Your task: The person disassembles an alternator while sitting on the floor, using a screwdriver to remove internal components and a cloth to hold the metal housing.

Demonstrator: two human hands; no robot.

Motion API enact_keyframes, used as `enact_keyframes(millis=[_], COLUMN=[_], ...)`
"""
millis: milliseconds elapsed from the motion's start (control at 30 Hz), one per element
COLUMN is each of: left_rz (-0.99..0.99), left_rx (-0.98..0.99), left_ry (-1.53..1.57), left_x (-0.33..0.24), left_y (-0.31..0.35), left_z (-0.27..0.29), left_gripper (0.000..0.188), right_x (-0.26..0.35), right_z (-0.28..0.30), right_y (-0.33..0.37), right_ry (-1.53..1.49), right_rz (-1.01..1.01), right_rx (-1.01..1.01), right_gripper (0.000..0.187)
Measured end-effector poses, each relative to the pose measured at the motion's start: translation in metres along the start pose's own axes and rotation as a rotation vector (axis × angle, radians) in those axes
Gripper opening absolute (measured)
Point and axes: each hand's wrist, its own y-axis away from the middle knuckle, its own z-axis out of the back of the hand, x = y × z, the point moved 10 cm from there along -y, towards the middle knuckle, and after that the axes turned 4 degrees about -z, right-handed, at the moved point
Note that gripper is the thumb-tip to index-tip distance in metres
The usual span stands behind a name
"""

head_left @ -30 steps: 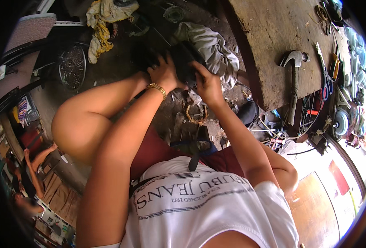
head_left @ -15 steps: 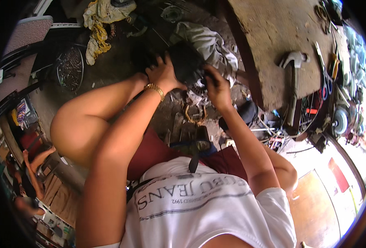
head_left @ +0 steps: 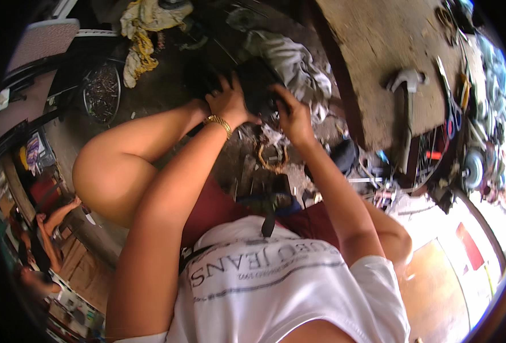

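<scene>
Black object: a black, blocky object [head_left: 258, 77] is in the upper middle of the frame, between my two hands (its exact kind I cannot tell, it is too dark).
Left hand: my left hand [head_left: 229, 105], with a gold-coloured chain bracelet [head_left: 219, 123] at the wrist, touches the object's left side; the fingers are spread apart, the thumb stretched to the right.
Right hand: my right hand [head_left: 294, 117] is at its lower right edge with fingers curled; whether they pinch something, I cannot tell.
Cloth: a crumpled, grey-white cloth [head_left: 298, 63] lies just to the right of the object.
Bench: on the brown wooden bench [head_left: 367, 46], upper right, rests a steel-headed claw hammer [head_left: 407, 108].
Upper left: a round bowl [head_left: 118, 94] contains many small thin pieces, near a yellow-and-white rag [head_left: 141, 34].
</scene>
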Motion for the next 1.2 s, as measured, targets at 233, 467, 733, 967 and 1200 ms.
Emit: enact_keyframes(millis=[233,467,733,967,1200], left_rz=[0.058,0.017,0.062,0.017,0.062], left_rx=[0.032,-0.005,-0.023,-0.019,-0.005], left_ry=[-0.008,-0.018,-0.005,-0.033,-0.016], left_x=[0.011,0.000,0.015,0.004,0.012], left_y=[0.000,-0.007,0.001,-0.002,-0.001], left_z=[-0.003,0.009,-0.005,0.001,-0.001], left_gripper=[0.142,0.143,0.141,0.144,0.143], right_x=[0.037,0.001,0.037,-0.015,0.021], right_z=[0.081,-0.010,0.073,-0.014,0.068], right_y=[0.087,-0.011,0.084,-0.005,0.085], right_ry=[0.034,-0.006,0.027,0.036,0.045], right_rz=[-0.186,-0.045,-0.143,-0.079,-0.149], right_rx=[0.155,0.049,0.141,0.065,0.171], right_gripper=[0.038,0.036,0.034,0.031,0.031])
